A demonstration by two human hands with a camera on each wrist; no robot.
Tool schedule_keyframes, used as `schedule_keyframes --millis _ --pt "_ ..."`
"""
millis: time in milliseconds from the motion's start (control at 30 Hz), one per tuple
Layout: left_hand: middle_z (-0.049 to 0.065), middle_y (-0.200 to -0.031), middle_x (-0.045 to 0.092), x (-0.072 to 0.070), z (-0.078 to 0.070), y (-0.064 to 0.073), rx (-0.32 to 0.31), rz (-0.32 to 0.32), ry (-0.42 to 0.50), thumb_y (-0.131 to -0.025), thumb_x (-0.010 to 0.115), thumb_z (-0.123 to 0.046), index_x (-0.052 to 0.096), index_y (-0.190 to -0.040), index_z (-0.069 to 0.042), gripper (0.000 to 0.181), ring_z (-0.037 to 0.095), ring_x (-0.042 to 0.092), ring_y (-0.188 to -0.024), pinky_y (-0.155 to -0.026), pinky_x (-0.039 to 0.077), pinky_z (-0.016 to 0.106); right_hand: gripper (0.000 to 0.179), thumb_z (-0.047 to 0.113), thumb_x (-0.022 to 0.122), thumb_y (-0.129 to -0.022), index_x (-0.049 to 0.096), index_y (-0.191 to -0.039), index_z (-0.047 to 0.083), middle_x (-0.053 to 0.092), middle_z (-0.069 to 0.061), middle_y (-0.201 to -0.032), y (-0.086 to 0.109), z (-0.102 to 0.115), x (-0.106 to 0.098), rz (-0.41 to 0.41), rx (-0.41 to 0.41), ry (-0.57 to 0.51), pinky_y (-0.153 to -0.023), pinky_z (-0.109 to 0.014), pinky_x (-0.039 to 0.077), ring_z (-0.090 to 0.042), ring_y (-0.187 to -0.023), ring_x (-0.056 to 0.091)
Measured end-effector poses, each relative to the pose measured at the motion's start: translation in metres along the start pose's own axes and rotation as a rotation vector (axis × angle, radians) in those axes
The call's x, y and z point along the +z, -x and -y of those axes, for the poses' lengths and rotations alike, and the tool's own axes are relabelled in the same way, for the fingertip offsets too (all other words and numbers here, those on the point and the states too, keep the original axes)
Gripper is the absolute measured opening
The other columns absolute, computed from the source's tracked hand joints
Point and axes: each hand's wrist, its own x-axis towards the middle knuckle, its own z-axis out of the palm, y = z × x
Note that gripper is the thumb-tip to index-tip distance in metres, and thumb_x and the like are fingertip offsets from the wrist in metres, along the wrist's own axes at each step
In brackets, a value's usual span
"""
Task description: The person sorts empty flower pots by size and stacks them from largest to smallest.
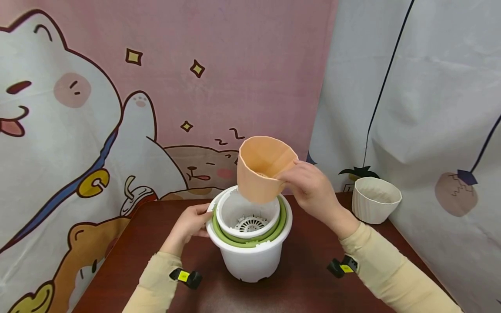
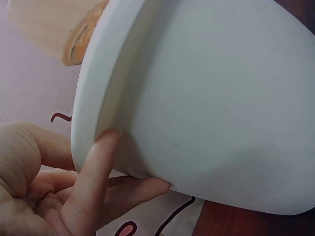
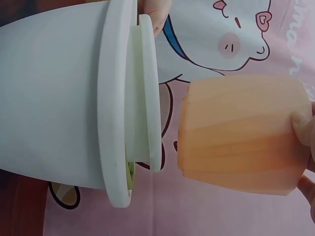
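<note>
A large white flowerpot [image 1: 250,263] stands on the table with green pots [image 1: 235,242] and a smaller white pot [image 1: 231,213] nested inside; slots show in the inner pot's floor. My left hand [image 1: 191,222] grips the large pot's rim at its left side, fingers under the lip in the left wrist view. Above the stack, my right hand [image 1: 307,184] pinches the rim of an orange flowerpot [image 1: 258,184], which is tilted. In the right wrist view a gap separates the orange pot [image 3: 241,135] from the white inner rim [image 3: 151,93].
A cream ribbed flowerpot [image 1: 373,204] sits at the table's back right, near the white curtain. The dark red-brown table [image 1: 156,243] meets a pink cartoon curtain [image 1: 254,65] behind. Both wrists wear small black cameras [image 1: 185,277].
</note>
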Motion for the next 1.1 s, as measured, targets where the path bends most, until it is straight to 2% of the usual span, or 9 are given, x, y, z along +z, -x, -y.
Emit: schedule_keyframes --millis 167,600,833,1100 --pt "0.015 -0.097 0.068 0.000 0.000 0.000 -0.014 -0.008 0.002 -0.099 0.059 -0.011 0.055 -0.139 0.001 0.042 0.023 0.069 -0.071 -0.058 0.061 0.038 0.037 -0.014 0.080 -0.069 0.074 -0.098 0.007 0.073 -0.003 -0.094 -0.001 0.005 0.004 0.016 -0.007 -0.010 -0.100 -0.051 0.047 -0.023 -0.090 0.067" --pt "0.014 -0.097 0.068 0.001 0.000 -0.001 -0.015 -0.011 -0.008 -0.099 0.058 -0.011 0.056 -0.139 0.001 0.041 0.022 0.069 -0.072 -0.058 0.061 0.038 0.032 -0.009 0.079 -0.073 0.074 -0.097 0.010 0.072 0.001 -0.090 0.004 0.009 0.012 0.117 0.007 -0.053 -0.103 -0.049 0.046 -0.020 -0.092 0.066" --pt "0.014 -0.098 0.068 0.001 0.000 -0.001 -0.015 -0.009 -0.008 -0.099 0.058 -0.011 0.055 -0.139 0.001 0.042 0.022 0.069 -0.071 -0.058 0.061 0.038 0.033 -0.012 0.078 -0.074 0.075 -0.099 0.010 0.072 0.000 -0.092 0.010 0.009 0.017 0.165 -0.011 -0.063 -0.102 -0.050 0.047 -0.020 -0.091 0.066" --pt "0.016 -0.100 0.067 0.000 -0.001 0.000 -0.021 -0.007 -0.010 -0.099 0.058 -0.010 0.054 -0.140 0.001 0.043 0.022 0.069 -0.071 -0.057 0.061 0.038 0.027 -0.007 0.077 -0.077 0.075 -0.098 0.011 0.071 0.001 -0.093 0.015 0.011 0.024 0.226 -0.015 -0.067 -0.104 -0.046 0.046 -0.019 -0.092 0.065"
